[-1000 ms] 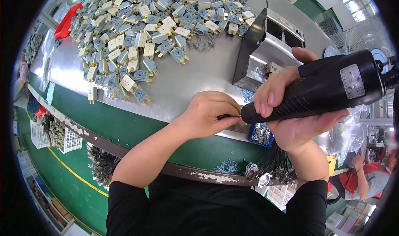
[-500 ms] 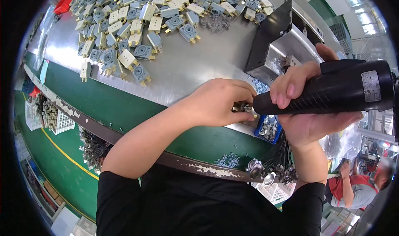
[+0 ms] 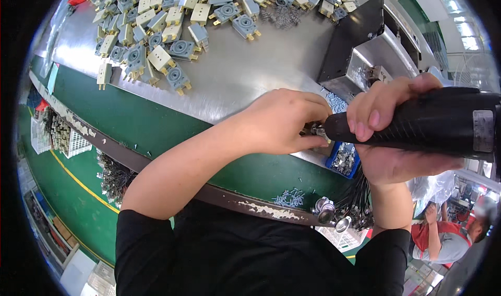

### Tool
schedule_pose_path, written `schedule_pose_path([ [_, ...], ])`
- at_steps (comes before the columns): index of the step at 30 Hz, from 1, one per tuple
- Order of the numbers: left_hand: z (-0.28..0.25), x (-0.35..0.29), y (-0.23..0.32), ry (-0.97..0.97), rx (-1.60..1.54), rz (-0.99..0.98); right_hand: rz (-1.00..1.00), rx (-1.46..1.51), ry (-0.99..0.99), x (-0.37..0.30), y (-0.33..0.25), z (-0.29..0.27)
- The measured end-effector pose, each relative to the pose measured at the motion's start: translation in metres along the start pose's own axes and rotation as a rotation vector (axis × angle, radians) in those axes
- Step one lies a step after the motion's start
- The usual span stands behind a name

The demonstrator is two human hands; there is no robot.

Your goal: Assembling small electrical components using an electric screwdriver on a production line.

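My right hand (image 3: 383, 121) is wrapped round a black electric screwdriver (image 3: 438, 119) held level, its narrow end pointing left. That end meets a small part with shiny metal (image 3: 316, 129), which my left hand (image 3: 292, 119) pinches between thumb and fingers. Most of the part is hidden by the fingers, so its kind does not show. Just below the tool's tip stands a blue bin (image 3: 329, 163) of small metal pieces. Small screws (image 3: 334, 103) lie in a heap beyond the fingers.
Many grey and cream pronged blocks (image 3: 182, 48) cover the far steel tabletop (image 3: 245, 66). A black and steel machine (image 3: 355, 40) stands at the right back. Loose screws (image 3: 289, 197) and cabled round metal parts (image 3: 326, 212) lie near the table edge. Another person (image 3: 443, 238) is at far right.
Both hands and the screwdriver sit slightly farther right in the picture, and the whole scene has shifted a little. The screwdriver's rear end has dipped slightly. Both grips stay the same.
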State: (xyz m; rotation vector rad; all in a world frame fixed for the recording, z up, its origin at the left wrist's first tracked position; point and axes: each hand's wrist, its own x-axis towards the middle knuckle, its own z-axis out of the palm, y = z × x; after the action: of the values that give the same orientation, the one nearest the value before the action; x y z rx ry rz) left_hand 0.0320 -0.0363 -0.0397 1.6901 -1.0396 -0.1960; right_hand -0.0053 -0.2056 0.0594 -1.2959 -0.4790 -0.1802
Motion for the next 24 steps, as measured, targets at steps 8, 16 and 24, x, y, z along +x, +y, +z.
schedule_pose_path([
  [8, -0.001, 0.000, 0.001, -0.018, 0.014, -0.025, -0.048, -0.006, -0.161, 0.001, 0.006, -0.006],
  [16, 0.000, 0.002, 0.001, -0.007, 0.019, 0.000, -0.041, -0.008, -0.181, 0.000, 0.005, -0.008],
  [24, -0.005, 0.003, 0.007, -0.036, -0.033, 0.004, -0.026, 0.129, -0.122, 0.013, -0.024, -0.012],
])
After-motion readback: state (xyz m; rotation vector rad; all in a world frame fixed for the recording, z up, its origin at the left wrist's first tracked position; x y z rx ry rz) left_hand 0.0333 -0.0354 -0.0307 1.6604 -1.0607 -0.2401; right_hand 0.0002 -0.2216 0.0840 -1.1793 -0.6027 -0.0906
